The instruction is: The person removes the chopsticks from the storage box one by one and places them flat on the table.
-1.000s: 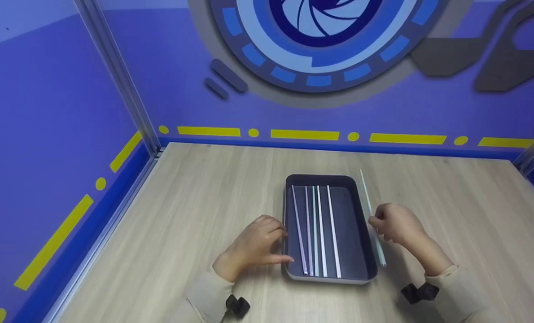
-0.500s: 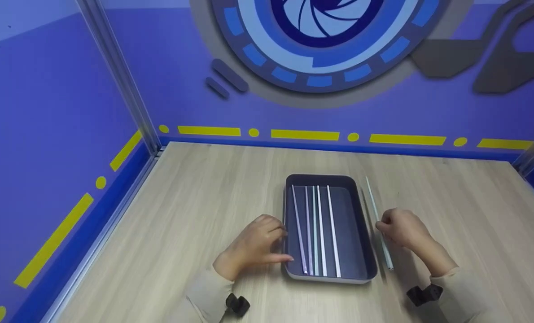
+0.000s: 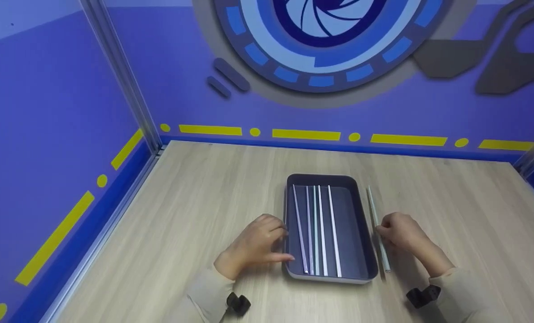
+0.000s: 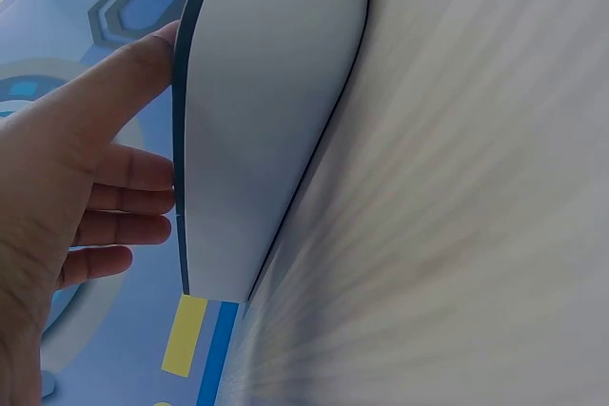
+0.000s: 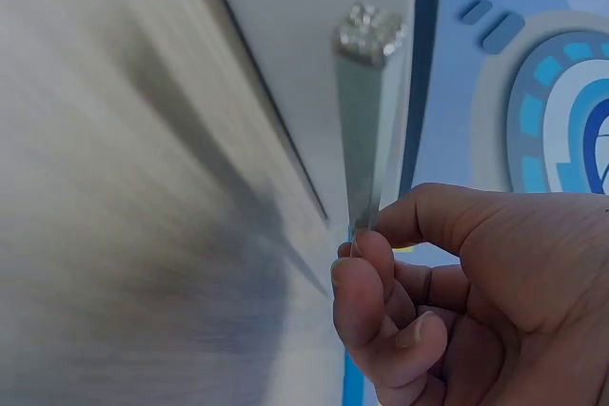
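In the head view a dark, shallow rectangular tray (image 3: 354,215) with a pale outer wall holds several slim chopsticks (image 3: 334,231), lying lengthwise in lilac, pale green and whitish tones. At the tray's left rim, my left hand (image 3: 259,242) touches the edge with relaxed fingers and the thumb reaching over it; the left wrist view shows the thumb tip (image 4: 164,37) at the rim. My right hand (image 3: 399,231) pinches a pale green chopstick (image 3: 373,204) between thumb and fingers, just right of the tray. Its thick, glittery end (image 5: 369,35) points toward the right wrist camera.
The tray stands on a light wood-grain table (image 3: 213,197). Behind it rises a blue-purple printed panel (image 3: 168,80) with yellow dashes, and a metal post (image 3: 119,72) marks the left corner. A black wrist device (image 3: 424,296) sits on the right sleeve.
My right hand has shifted slightly right and toward me with the chopstick, whose far end now appears lower and farther from the tray rim. The left hand and tray have stayed put.
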`<state>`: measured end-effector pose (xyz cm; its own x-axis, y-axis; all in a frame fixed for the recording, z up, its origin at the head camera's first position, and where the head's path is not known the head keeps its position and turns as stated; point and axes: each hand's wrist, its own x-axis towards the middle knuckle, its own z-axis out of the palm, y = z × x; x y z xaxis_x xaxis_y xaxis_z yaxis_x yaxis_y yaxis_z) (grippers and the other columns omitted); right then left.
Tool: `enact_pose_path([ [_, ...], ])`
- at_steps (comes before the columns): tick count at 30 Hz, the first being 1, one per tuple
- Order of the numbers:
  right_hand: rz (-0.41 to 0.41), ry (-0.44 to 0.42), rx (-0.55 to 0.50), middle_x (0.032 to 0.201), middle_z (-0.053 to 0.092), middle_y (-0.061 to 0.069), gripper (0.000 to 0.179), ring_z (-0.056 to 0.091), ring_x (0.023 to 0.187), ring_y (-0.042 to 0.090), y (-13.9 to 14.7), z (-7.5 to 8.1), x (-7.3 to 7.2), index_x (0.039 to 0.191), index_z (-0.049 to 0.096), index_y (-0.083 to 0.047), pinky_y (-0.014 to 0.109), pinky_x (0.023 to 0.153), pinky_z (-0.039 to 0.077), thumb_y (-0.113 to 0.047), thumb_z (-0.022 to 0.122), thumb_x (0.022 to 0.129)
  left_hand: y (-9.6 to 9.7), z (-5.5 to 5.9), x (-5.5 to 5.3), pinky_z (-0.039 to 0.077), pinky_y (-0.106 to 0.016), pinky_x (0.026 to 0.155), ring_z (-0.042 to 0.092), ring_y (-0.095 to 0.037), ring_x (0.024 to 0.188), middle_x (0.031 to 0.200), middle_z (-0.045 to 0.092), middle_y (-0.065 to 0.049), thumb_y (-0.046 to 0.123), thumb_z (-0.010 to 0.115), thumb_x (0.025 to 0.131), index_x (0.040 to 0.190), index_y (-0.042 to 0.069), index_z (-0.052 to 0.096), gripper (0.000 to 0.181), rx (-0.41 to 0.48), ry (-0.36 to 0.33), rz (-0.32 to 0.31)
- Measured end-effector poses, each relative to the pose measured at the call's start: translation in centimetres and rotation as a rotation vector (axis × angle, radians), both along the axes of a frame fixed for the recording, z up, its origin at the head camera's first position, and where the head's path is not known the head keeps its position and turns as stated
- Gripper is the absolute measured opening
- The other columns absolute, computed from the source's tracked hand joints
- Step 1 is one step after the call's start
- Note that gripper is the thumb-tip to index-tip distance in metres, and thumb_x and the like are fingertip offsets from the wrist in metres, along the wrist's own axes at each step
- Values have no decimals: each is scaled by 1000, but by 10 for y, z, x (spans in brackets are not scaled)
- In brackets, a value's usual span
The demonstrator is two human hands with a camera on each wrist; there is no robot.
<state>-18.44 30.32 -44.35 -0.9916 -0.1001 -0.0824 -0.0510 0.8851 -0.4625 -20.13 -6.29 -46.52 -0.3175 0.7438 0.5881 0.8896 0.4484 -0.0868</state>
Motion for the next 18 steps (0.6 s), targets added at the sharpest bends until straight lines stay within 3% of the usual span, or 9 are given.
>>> enact_pose_path([
  [18, -10, -94, -48, 54, 58, 1, 21, 55, 44, 10, -2, -19, -2, 66, 56, -4, 22, 43, 46, -10, 59, 86, 0, 1, 0, 48, -26, 90, 61, -13, 87, 88, 66, 2, 61, 70, 75, 83, 11, 67, 50, -21, 23, 12],
])
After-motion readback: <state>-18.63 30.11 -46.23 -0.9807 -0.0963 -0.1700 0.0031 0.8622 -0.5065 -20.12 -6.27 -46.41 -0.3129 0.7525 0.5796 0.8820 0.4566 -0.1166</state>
